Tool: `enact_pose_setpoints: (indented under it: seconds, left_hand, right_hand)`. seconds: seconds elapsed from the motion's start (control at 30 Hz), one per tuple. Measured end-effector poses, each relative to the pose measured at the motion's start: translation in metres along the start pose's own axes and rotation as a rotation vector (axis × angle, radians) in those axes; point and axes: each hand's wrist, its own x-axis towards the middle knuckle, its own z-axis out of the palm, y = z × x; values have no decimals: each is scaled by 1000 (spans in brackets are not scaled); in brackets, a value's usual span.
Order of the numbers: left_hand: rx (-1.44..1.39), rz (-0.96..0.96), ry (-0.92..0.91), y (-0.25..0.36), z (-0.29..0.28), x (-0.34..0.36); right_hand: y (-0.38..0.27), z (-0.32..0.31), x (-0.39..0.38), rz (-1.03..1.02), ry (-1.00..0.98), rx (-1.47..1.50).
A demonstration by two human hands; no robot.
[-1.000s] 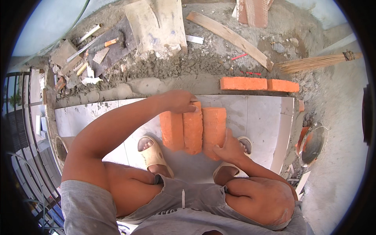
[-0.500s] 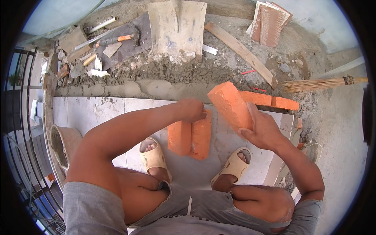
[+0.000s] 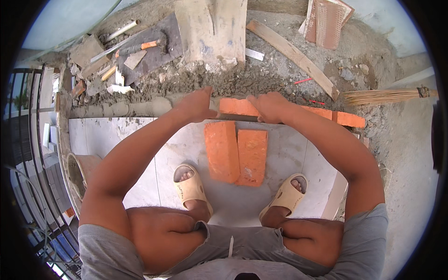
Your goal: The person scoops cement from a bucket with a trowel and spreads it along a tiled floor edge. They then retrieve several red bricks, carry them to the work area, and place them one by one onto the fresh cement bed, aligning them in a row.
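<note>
Orange clay is the story: both hands are on one orange rectangular brick lying lengthwise on the grey mortar bed along the far edge of the pale tiled floor. The left hand presses flat against the brick's left end, fingers extended and together. The right hand lies over its right end, fingers spread on top, covering that part. To the right, more orange bricks continue the row along the same line. Nearer the person, two loose orange bricks lie side by side on the tiles, touching, between the two beige sandals. Far left, tools and scraps sit on rough ground, a straw broom lies at right, and a wooden plank slants beyond the row.
</note>
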Motion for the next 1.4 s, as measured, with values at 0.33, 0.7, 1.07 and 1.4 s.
enact_pose_setpoints:
  seconds: [0.33,0.7,1.07,1.4]
  left_hand:
    - [-32,263,-28,-3,17,29]
    - [-32,264,1,-10,25,33]
    - [9,318,-19,-22,11,37]
    - [77,240,-136,-15,0,36]
  right_hand:
    - [39,13,-30,49,111,57]
    - [49,19,-28,66,190,205]
    - [36,13,-16,26,150,200]
    - [33,11,-14,40,66,202]
